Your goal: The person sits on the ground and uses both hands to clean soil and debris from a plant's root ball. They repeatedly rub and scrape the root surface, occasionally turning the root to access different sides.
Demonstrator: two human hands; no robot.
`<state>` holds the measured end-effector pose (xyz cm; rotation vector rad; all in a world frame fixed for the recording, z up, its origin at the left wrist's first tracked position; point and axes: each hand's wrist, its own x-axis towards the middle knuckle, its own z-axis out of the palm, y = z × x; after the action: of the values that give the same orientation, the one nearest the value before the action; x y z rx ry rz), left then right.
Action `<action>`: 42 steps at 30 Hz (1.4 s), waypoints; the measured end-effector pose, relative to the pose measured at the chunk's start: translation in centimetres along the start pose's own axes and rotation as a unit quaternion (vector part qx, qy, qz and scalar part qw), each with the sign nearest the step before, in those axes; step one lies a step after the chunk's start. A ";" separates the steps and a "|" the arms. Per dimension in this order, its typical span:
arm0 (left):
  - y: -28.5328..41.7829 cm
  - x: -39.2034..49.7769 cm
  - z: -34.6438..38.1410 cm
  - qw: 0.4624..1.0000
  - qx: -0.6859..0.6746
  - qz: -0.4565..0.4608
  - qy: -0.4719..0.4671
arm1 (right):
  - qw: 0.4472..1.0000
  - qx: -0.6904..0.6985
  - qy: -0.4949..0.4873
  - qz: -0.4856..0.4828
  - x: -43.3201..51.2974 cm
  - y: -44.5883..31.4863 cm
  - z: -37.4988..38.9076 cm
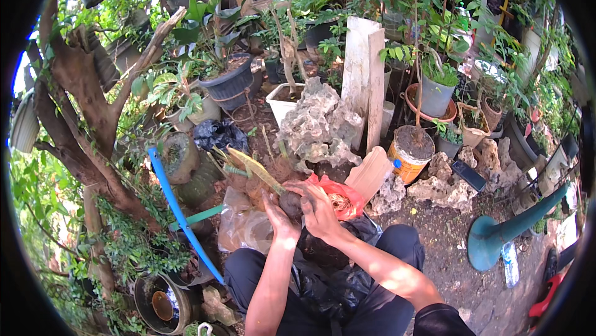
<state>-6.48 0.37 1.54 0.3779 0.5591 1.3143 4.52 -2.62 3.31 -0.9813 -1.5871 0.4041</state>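
Observation:
My left hand (281,218) and my right hand (317,208) are cupped around a dark ball of soil (291,203), one on each side. A yellow-edged green leaf (256,168) rises from the ball towards the upper left. Just right of my right hand lies a red plastic bag (351,196) with pale stringy material in it. Black plastic (330,284) with dark soil on it lies between my knees. Left of my hands is a clear plastic bag (244,226), with fibrous brown clumps behind it.
Ahead stand a jagged rock (321,124), wooden boards (361,80) and potted plants. A blue strip (179,215) and a tree trunk (93,103) are at left. At right are an orange-labelled bucket (409,154), a phone (468,175) on rocks, a green funnel-shaped object (484,243) and a bottle (510,266).

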 end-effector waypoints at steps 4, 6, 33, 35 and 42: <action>-0.2 0.2 -0.9 0.999 0.005 -0.036 -0.019 | 0.993 -0.079 -0.018 -0.086 -0.2 0.5 -0.1; -0.1 -0.1 -0.2 0.998 -0.002 -0.060 -0.028 | 0.988 -0.104 -0.036 -0.108 -0.1 0.6 -0.4; 0.5 -0.3 1.4 0.999 0.049 0.004 0.000 | 0.991 0.042 -0.031 0.120 -0.1 1.7 -0.1; 0.5 -0.1 0.8 0.999 0.038 0.014 -0.020 | 0.993 0.019 -0.049 0.107 -0.1 1.7 -0.3; 0.6 0.4 0.1 0.997 0.028 0.002 -0.075 | 0.991 0.061 -0.044 0.115 0.2 1.3 -0.6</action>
<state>-6.83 0.86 1.91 0.5185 0.4696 1.2638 5.56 -1.91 2.68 -1.0680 -1.5125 0.7034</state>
